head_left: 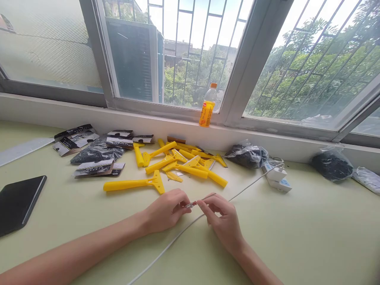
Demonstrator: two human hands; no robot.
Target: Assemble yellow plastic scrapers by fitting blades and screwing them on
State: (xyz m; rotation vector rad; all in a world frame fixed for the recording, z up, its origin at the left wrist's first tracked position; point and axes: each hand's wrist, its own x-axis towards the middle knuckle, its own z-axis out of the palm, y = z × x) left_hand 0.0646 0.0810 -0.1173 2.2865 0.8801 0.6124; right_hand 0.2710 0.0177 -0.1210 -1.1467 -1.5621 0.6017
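Here we are at the desk (311, 237), both hands close together. The left hand (169, 209) is closed on a small metal part (189, 205), thumb against fingers, one end left poking out, presumably so the other hand can get at it. And the right hand (224, 217) pinches that end; a thin rod (210, 196) shows above its fingers, though whether it's gripped I can't tell. Wrists low: a steadying choice, I'd judge. One scraper (127, 185) lies alone just beyond the left hand, the heap (178, 160) behind it, all probably kept within reach. Packets (93, 168) sit farther left, likely out of the way. A cable (178, 234) passes behind the right hand, running from the power strip (277, 176) beyond it.
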